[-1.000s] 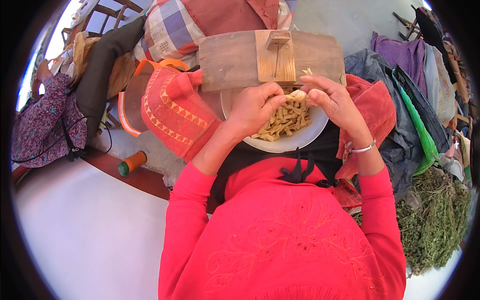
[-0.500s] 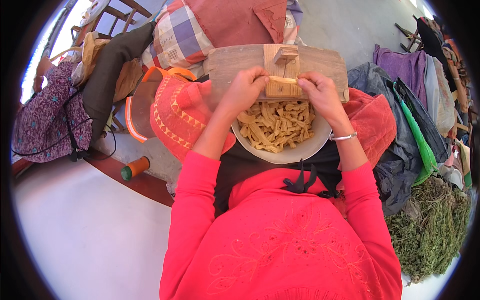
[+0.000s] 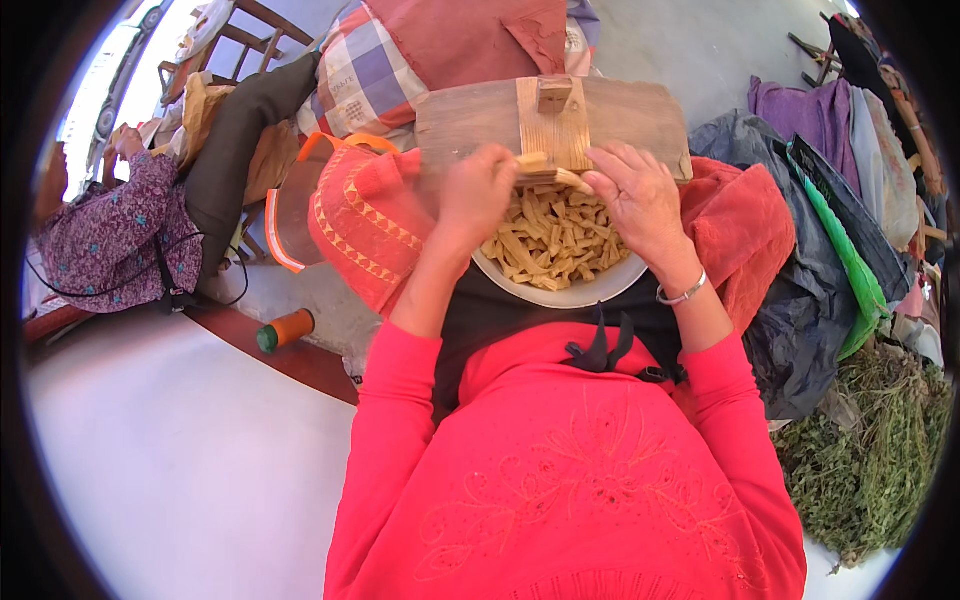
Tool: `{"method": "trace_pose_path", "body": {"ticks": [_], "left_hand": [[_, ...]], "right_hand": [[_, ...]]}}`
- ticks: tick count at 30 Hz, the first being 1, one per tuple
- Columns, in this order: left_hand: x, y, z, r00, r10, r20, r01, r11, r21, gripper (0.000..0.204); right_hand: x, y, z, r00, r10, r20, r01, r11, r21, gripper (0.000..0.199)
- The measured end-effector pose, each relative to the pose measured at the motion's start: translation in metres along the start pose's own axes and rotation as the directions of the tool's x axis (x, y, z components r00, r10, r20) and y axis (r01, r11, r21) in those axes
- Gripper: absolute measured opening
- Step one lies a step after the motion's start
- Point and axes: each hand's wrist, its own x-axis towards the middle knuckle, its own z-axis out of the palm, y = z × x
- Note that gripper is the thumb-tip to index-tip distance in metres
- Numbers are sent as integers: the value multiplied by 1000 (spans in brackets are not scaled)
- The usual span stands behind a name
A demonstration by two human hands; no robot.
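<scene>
The left hand (image 3: pixel 475 200) is showing blurred above the left part of the bowl, and its grip is being closed, with the thumb and fingers pinching a short yellow piece (image 3: pixel 532 161). This piece is sticking out from the fingertips to the right, in front of the light wooden slat (image 3: pixel 560 130). The right hand (image 3: pixel 640 195) is keeping its thumb and forefinger together on a slender yellow piece (image 3: pixel 572 181), which is pointing from the thumb tip toward the left hand. The two pieces are lying near each other in the space between both grips; whether they are touching, I cannot tell. Just below the hands, the white bowl (image 3: pixel 565 298) is carrying many yellow strips (image 3: pixel 555 245), heaped loosely one over another. The slat, having a small wooden block (image 3: pixel 554 93) on its far end, is lying across the wooden board (image 3: pixel 465 120), just beyond the bowl. A red towel (image 3: pixel 370 225) with yellow pattern is hanging beside the left forearm, and a red cloth (image 3: pixel 750 225) is spreading to the right of the right hand
</scene>
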Motion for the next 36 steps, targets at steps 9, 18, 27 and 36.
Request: {"method": "trace_pose_path", "body": {"ticks": [9, 18, 27, 36], "left_hand": [[-5, 81, -17, 958, 212, 194, -239, 962, 129, 29], [-38, 58, 14, 915, 127, 383, 283, 472, -835, 33], [-42, 61, 24, 867, -41, 497, 482, 325, -814, 13], [-56, 42, 22, 947, 317, 56, -321, 943, 92, 18]], "right_hand": [[-6, -18, -13, 828, 135, 544, -371, 860, 352, 20], [-14, -44, -29, 816, 161, 555, -512, -246, 823, 25], [-9, -29, -1, 985, 173, 6, -172, 974, 145, 8], [-38, -16, -1, 893, 239, 381, -379, 856, 351, 14]]}}
